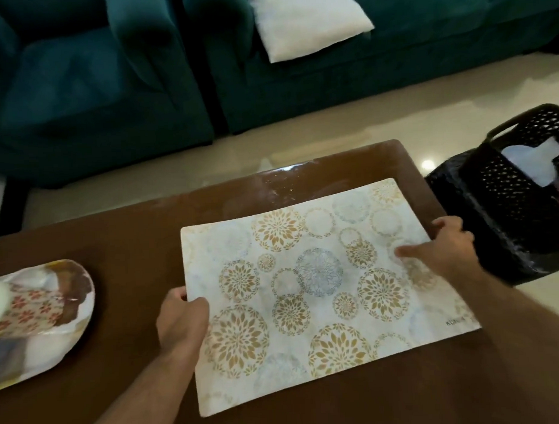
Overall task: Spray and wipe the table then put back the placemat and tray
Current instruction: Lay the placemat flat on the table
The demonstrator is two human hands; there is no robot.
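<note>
My left hand (180, 323) grips the near-left edge of the rectangular white placemat with gold and grey floral medallions (319, 293), thumb on top, fingers curled under the edge. My right hand (444, 250) pinches the right edge of the same placemat, thumb lying flat across the pattern, fingers wrapped around the border. The placemat sits between both hands, set at a slight angle on the glossy dark brown wooden worktop (120, 236); whether it rests fully flat I cannot tell.

At the left of the worktop, well apart from the placemat, lies the oval glossy tray with a red-flower print (62, 302), partly blurred. Beyond the placemat, the far strip of the worktop shows pale streaks.

Beside the right edge stands a black perforated plastic basket (506, 210) holding a white cloth (536, 158). Farther off, on the pale floor, are the teal velvet sofas (109, 91), a white cushion (306, 23) on one.
</note>
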